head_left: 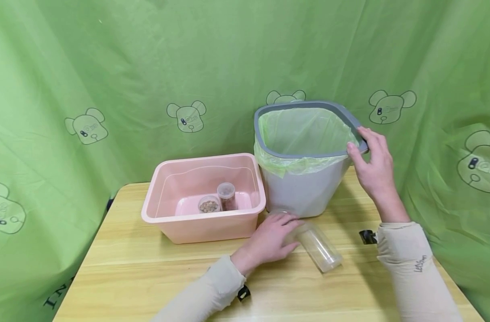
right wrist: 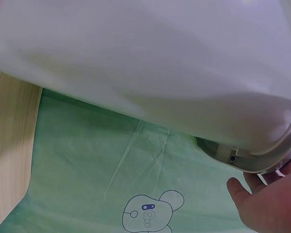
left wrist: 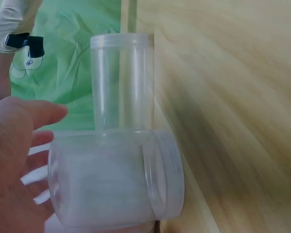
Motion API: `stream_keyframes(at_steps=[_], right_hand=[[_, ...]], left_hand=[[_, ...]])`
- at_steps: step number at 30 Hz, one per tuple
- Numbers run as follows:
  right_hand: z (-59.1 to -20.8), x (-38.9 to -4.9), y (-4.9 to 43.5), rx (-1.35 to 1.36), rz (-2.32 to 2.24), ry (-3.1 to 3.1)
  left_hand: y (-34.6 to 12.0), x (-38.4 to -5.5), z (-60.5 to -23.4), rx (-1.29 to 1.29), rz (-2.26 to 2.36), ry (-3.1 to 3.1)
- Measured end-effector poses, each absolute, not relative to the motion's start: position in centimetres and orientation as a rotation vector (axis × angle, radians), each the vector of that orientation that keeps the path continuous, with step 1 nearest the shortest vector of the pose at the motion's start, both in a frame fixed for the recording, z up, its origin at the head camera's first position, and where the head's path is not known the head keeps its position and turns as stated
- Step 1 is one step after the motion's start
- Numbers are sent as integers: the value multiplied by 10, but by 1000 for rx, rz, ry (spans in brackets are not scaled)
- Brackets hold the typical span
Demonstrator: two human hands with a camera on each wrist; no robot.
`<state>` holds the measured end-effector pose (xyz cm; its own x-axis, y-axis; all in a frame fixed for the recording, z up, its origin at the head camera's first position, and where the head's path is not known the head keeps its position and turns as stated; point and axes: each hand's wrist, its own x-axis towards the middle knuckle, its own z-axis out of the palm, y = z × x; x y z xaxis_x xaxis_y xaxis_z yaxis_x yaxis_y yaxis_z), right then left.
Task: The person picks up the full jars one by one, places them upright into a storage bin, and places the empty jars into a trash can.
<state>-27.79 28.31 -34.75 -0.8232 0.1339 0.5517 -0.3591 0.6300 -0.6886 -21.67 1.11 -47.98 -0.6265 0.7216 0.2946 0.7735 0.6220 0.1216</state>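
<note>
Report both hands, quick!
Left hand: open, at the wider clear jar; contact unclear.
Right hand: closed, gripping the bin rim.

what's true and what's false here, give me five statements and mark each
The right hand grips the grey rim of the pale plastic bin: true.
The pink rectangular plastic tub holds two clear round containers: true.
The left hand is inside the tub: false; it is at a clear wide cylindrical jar outside.
Thin black plastic lines the bin: false; the liner is translucent green.
A long clear cylindrical jar lies sideways on the pale wooden table: true.
</note>
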Motion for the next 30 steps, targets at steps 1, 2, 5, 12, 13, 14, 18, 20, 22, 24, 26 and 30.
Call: stream_keyframes(at_steps=[1,2,5,12,13,14,18,20,22,24,26,30], right_hand=[[-348,-278,283,174,1134,-2281],[-348,-278,283,172,1132,-2283],[-348,-278,283,169,1131,-2284],[-348,-278,283,166,1134,-2287],[-348,-278,283,165,1133,-2289],[-348,-279,283,163,1131,-2290],[-348,-279,283,160,1130,-2291],[-348,-279,282,159,1129,-2292],[-348,-278,282,160,1130,-2290],[-348,-278,282,166,1134,-2283],[-348,-278,282,170,1139,-2275],[-348,-278,282,171,1138,-2268]], left_hand=[[11,-217,-479,-1221,-353,-2621],[11,-218,-479,-1205,-359,-2617],[11,-220,-479,-1143,-411,-2639],[10,-221,-482,-1090,-537,-2720],[10,-220,-482,-1090,-548,-2731],[10,-220,-483,-1088,-556,-2741],[10,-219,-485,-1082,-617,-2774],[10,-219,-486,-1068,-671,-2778],[10,-220,-488,-1045,-752,-2784],[9,-220,-489,-1005,-839,-2799],[9,-221,-491,-964,-921,-2822],[7,-223,-494,-899,-1008,-2876]])
